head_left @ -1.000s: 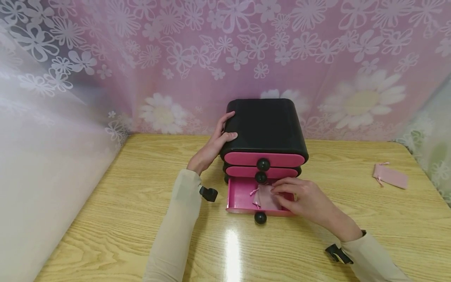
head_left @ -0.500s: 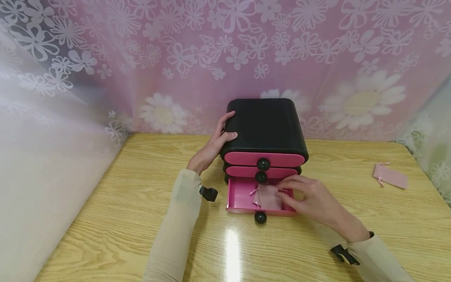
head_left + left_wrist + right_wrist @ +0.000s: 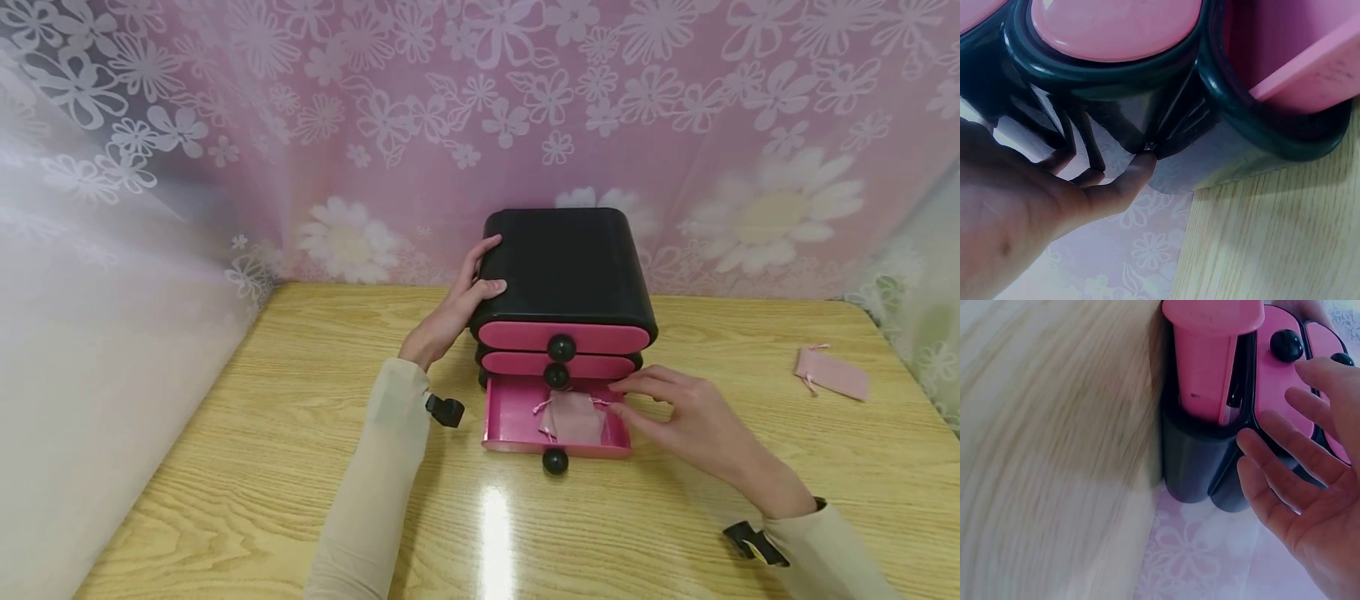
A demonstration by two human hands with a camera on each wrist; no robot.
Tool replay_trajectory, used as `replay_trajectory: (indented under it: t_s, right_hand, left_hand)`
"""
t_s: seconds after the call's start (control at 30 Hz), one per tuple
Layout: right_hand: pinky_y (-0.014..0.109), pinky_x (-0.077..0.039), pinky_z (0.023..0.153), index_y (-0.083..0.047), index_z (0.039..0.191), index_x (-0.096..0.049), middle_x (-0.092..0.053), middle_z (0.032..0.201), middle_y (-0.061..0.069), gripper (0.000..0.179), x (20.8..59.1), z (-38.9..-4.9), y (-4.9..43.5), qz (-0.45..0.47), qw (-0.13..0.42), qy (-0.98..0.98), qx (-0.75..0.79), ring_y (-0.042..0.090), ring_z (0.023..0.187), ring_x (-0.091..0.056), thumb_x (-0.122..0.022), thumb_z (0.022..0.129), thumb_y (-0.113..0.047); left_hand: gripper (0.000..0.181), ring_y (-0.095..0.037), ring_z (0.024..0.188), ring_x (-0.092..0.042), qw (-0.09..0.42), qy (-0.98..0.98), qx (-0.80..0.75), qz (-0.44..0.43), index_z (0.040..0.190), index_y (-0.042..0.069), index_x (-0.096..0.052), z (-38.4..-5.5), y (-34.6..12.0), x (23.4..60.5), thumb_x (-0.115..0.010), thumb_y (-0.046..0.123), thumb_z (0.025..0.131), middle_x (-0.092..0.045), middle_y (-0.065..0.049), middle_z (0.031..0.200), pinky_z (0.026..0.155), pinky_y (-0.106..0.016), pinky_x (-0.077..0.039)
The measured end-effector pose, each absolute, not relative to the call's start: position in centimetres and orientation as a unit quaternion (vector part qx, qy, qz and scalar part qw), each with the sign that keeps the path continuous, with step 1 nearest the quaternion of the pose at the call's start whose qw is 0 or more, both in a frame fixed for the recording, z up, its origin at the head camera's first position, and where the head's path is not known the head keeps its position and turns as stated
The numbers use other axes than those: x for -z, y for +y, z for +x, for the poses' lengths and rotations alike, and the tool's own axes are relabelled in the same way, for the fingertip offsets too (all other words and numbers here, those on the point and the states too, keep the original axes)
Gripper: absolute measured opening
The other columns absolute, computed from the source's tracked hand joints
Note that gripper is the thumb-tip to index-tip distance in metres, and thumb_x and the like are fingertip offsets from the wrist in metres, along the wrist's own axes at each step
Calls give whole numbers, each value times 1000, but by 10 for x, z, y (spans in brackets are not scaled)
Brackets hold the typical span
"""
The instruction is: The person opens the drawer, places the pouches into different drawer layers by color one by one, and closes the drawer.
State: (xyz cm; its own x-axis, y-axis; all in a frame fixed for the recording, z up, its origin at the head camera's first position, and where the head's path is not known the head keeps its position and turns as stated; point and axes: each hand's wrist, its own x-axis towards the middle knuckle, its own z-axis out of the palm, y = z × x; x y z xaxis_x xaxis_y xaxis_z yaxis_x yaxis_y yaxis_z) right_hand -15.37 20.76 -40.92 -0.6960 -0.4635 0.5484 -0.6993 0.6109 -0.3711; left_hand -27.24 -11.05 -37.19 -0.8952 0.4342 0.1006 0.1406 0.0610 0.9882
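Observation:
A black cabinet with pink drawers stands on the table, its bottom drawer pulled out. Inside that drawer lies a small pink drawstring pouch, its cords spread to both sides. My left hand rests against the cabinet's left side, thumb and a finger over the top edge; in the left wrist view its fingertips touch the glossy black side. At the drawer's right edge is my right hand, fingers loosely bent and holding nothing. The right wrist view shows its fingers spread beside the drawer fronts.
Another pink drawstring pouch lies on the wood-grain table at the right. Round black knobs stick out from the drawer fronts. A flowered curtain hangs close behind the cabinet.
My right hand has moved right, away from the pouch, to the drawer's right edge, uncovering more of the pouch and its right cord. The left hand has stayed on the cabinet.

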Motion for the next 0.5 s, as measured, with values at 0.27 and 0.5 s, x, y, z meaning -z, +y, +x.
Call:
replay_trajectory:
  t_s: [0.27,0.5]
  right_hand:
    - [13,-50,71,-18,104,-80,-76,96,-5,42,407,-151,223,315,224,-879,-280,13,83,-72,-92,65,-5]
    - [12,-49,69,-20,104,-80,-74,94,-8,45,409,-149,237,302,244,-880,-273,-4,80,-61,-92,63,-4]
  left_hand:
    - [67,-22,152,-32,111,717,-658,202,156,51,-23,-272,-111,372,-51,37,97,-15,9,169,123,-52,-31]
    - [65,-23,151,-33,113,714,-662,199,156,51,-24,-270,-111,371,-51,36,98,-15,8,169,122,-52,-32]
